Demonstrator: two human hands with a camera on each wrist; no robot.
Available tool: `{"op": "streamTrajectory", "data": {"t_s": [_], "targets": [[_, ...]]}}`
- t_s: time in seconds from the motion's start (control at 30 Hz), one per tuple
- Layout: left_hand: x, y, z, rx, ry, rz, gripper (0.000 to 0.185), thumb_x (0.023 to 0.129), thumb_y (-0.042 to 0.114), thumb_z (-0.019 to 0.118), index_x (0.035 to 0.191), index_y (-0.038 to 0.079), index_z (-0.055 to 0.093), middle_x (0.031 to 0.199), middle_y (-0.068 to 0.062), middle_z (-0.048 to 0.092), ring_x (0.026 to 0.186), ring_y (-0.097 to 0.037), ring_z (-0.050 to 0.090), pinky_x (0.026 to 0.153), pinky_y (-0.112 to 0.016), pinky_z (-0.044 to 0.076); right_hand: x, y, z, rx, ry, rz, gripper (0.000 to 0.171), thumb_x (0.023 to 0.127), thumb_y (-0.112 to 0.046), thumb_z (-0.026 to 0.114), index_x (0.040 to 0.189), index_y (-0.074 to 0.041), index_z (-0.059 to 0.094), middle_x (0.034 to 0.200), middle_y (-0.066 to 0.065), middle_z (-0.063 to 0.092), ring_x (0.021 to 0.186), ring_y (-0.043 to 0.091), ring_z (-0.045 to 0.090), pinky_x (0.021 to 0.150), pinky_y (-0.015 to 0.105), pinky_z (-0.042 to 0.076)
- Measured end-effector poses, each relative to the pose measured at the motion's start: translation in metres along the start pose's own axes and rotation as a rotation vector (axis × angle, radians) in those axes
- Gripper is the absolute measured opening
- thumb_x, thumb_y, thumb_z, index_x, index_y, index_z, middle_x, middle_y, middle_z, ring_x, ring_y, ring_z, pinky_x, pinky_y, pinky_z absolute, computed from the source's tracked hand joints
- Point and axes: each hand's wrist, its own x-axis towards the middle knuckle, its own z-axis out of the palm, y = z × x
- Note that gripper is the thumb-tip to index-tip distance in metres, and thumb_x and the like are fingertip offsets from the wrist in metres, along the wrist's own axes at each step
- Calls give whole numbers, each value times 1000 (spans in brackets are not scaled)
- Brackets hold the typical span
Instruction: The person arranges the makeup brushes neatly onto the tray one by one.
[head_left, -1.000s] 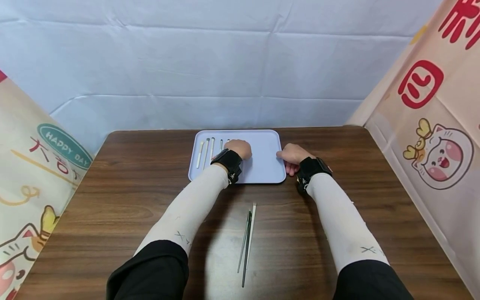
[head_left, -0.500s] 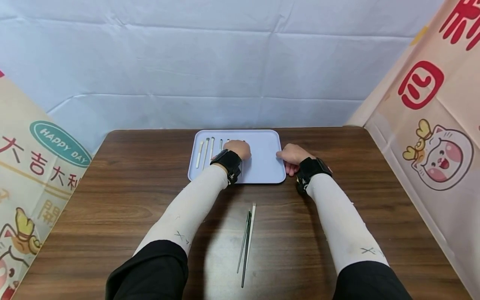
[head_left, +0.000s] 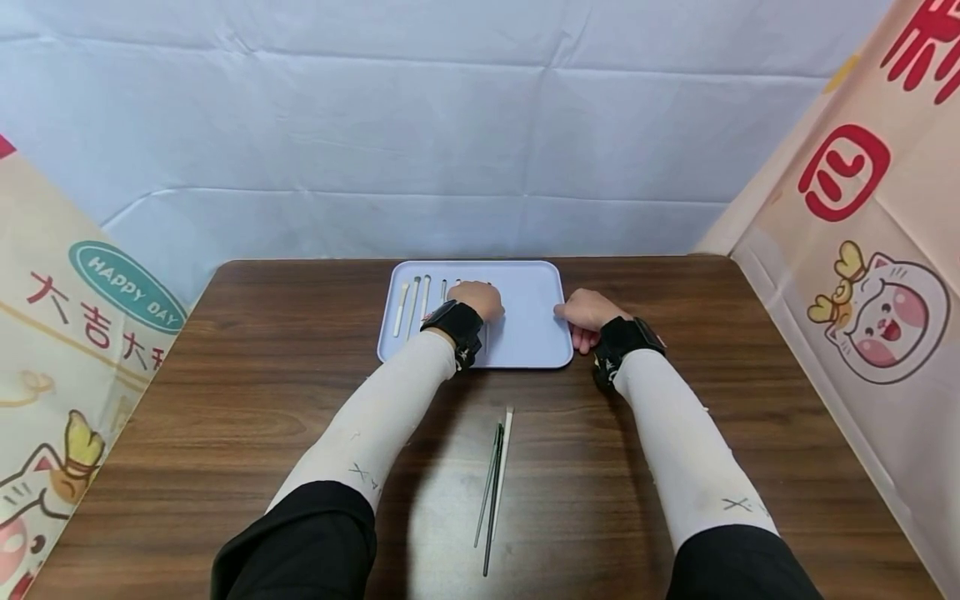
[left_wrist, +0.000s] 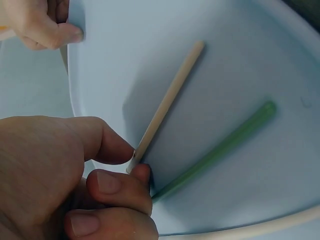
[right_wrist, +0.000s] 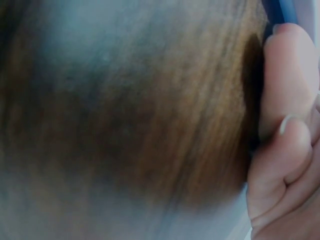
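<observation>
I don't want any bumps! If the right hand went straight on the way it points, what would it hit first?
Probably the tray: the right hand is already touching its side edge. Past that, the left hand looks next, but depth is unclear.

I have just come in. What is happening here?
A person's left grip pinches the end of a pale stick at the tray, beside a green stick. The right grip holds the tray's right edge. Other sticks lie side by side in the tray's left part; more sticks lie on the table, nearer the person.
</observation>
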Motion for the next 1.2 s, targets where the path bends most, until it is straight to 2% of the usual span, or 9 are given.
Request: {"op": "streamTrajectory", "data": {"t_s": [0.17,0.5,0.63,0.83,0.93,1.2], "targets": [[-1,0,-3,-8,6,-7,36,105,32,48,124,10,70,123,-12,69,98,-24,62,86,-40,51,2,0,0,8,-7,8,54,101,-29,41,59,-3,64,51,6,61,41,15,60,41,27,46],[-8,-2,-10,-15,25,2,33,104,32,50,108,10,74,117,-11,70,98,-26,63,87,-41,51,3,1,-1,9,-5,0,55,100,-28,41,58,-2,64,51,7,61,41,15,60,42,27,46],[-9,-4,-13,-23,21,25,31,104,31,50,95,11,71,109,-10,70,90,-25,60,83,-41,51,0,0,-1,19,-4,4,55,101,-29,41,59,-3,64,52,7,61,42,15,61,42,27,46],[-13,-6,-16,-21,24,59,33,104,29,49,75,14,57,88,-5,62,76,-21,51,71,-36,44,-2,-2,-1,21,-1,3,53,101,-28,41,60,-2,64,52,7,61,42,15,61,43,27,46],[-15,-7,-18,-10,27,68,34,104,29,49,75,15,56,88,-5,62,76,-20,52,70,-36,44,-2,-1,-1,18,2,2,52,100,-28,41,61,-2,64,52,7,61,42,15,60,43,27,47],[-17,-7,-16,24,48,61,31,103,31,50,86,14,68,102,-6,70,85,-21,59,79,-39,52,-2,-2,-1,2,2,3,52,100,-28,41,61,-2,63,52,6,61,43,15,60,43,27,47]]}}
